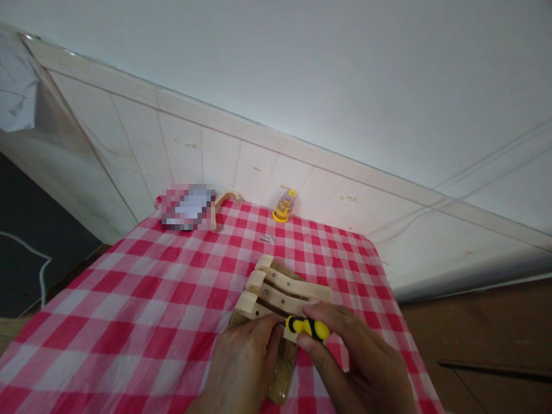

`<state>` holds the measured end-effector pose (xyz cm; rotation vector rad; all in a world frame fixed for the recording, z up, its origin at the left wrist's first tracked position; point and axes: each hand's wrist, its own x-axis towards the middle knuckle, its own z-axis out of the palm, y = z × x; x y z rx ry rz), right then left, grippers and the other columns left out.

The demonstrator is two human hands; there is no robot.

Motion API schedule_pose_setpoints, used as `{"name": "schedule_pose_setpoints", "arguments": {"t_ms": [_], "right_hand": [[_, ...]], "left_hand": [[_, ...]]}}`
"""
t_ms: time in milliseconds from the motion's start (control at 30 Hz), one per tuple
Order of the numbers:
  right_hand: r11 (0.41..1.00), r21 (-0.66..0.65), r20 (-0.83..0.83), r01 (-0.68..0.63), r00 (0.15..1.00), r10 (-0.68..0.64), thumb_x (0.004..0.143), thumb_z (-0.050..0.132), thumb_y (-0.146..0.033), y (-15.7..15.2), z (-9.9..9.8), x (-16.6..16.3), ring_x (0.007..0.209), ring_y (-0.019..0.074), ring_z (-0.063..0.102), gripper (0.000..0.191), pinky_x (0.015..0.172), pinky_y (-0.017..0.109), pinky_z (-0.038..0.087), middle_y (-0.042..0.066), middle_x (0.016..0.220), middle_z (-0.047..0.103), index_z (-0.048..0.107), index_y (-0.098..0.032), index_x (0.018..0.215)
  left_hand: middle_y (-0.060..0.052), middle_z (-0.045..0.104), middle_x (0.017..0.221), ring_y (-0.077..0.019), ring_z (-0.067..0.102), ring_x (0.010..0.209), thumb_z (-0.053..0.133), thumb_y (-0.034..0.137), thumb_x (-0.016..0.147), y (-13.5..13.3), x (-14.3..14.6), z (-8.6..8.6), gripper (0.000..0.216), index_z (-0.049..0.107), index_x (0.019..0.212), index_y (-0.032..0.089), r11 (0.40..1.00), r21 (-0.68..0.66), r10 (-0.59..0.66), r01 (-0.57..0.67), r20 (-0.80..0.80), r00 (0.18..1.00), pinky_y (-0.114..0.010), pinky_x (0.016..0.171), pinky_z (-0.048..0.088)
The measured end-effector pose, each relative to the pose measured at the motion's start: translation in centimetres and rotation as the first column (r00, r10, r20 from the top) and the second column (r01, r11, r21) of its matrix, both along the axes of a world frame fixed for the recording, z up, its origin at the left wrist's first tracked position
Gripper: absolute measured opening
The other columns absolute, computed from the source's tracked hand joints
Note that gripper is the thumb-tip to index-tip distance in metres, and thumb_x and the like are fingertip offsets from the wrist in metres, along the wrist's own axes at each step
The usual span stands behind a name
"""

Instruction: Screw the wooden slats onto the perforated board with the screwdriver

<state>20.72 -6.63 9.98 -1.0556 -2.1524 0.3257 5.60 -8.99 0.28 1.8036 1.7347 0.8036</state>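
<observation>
My right hand (362, 356) grips a yellow-and-black screwdriver (307, 327) by its handle, with the shaft pointing left. At the tip, the fingers of my left hand (244, 359) are pinched together over the nearest curved wooden hook (246, 303); what lies between them is hidden. That hook and two more, a middle hook (282, 300) and a far hook (297, 284), lie side by side across a brown wooden board (280, 376). Screw heads show in the middle and far hooks. Part of the nearest hook is covered by my hands.
A red-and-white checked cloth (142, 299) covers the table. Beyond the board lie several loose screws (267, 238). A clear container with a yellow base (283, 207), another curved wooden piece (214, 217) and a blurred-out item (188, 208) stand near the panelled wall (219, 155).
</observation>
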Motion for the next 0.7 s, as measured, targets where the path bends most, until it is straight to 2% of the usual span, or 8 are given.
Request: {"name": "schedule_pose_setpoints", "arguments": {"t_ms": [167,367,500,600,700], "right_hand": [[0.998,-0.026,0.018,0.062,0.998,-0.061,0.085,0.072,-0.025,0.0,-0.5,0.1,0.079,0.0207,0.077,0.018,0.072,0.028,0.065,0.003,0.091,0.078,0.069,-0.024,0.102],[0.984,-0.067,-0.048,0.165,0.985,-0.168,0.081,0.078,-0.031,0.0,-1.6,0.4,0.071,0.0183,0.074,0.022,0.063,0.025,0.063,0.001,0.084,0.076,0.065,-0.023,0.096],[0.988,-0.05,-0.108,0.145,0.983,-0.149,0.08,0.076,-0.025,0.1,-2.0,0.1,0.071,0.0178,0.073,0.019,0.063,0.025,0.062,0.0,0.081,0.074,0.063,-0.023,0.093],[0.992,-0.045,-0.16,0.117,0.979,-0.123,0.08,0.073,-0.02,0.4,-2.5,0.0,0.079,0.0193,0.074,0.02,0.07,0.028,0.064,0.002,0.087,0.073,0.062,-0.023,0.096],[0.992,-0.044,-0.184,0.118,0.975,-0.124,0.083,0.071,-0.02,0.7,-2.8,0.0,0.076,0.0181,0.073,0.019,0.067,0.026,0.063,0.003,0.087,0.073,0.063,-0.023,0.1]], "left_hand": [[-0.002,0.08,0.09,-0.022,0.076,0.077,0.052,0.015,0.091,0.0,0.0,0.1,0.027,0.074,0.101,0.024,1.0,-0.003,-0.002,0.002,-0.019,1.0,-0.031,0.067,0.06],[-0.001,0.08,0.088,-0.0216,0.076,0.076,0.053,0.016,0.091,-0.2,0.0,0.2,0.025,0.075,0.1,0.024,1.0,-0.012,0.007,-0.007,0.003,1.0,-0.031,0.067,0.06],[-0.001,0.08,0.091,-0.0217,0.077,0.077,0.052,0.018,0.093,-0.1,0.0,-0.2,0.025,0.074,0.102,0.024,1.0,-0.007,-0.009,0.009,-0.001,1.0,-0.031,0.067,0.06],[-0.002,0.08,0.092,-0.0211,0.076,0.078,0.05,0.019,0.093,-0.1,-0.1,-0.4,0.025,0.074,0.103,0.024,1.0,0.009,-0.015,0.015,-0.001,1.0,-0.03,0.068,0.06],[-0.001,0.08,0.092,-0.0194,0.076,0.076,0.049,0.019,0.094,-0.2,-0.1,-0.3,0.026,0.073,0.103,0.024,1.0,0.018,-0.014,0.014,0.009,1.0,-0.028,0.068,0.059]]}}
